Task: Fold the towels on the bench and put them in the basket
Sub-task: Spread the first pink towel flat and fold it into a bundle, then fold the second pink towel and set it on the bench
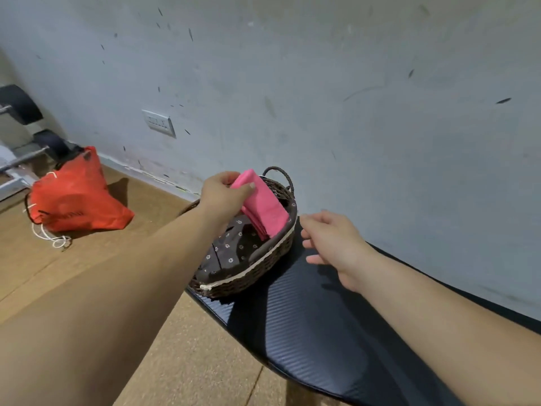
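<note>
— One pink towel [263,206] is in the middle of the frame. Where is it?
— It is folded. It stands tilted in the far end of the basket [248,284], and its top pokes up over the rim. The basket sits on the dark worktop [307,332].
— Who holds it?
— The left hand [224,194]. Its fingers [231,175] pinch the top edge of the towel. The right hand [333,241] hangs just right of the basket, over the worktop. Its fingers are loose and spread, and they hold nothing.
— Is the towel heavy?
— I think not. It looks soft, light and floppy. The folds may fall open, so it is best to grip all the layers together at the thick edge.
— What is the basket like?
— Oval, brown, woven and bumpy, with a loop handle [278,171]. Inside is a brown cloth lining [231,253] with little white flowers. The worktop looks padded, with thin ribs.
— Anything else?
— A crinkly red bag [76,197] lies at the left.
</note>
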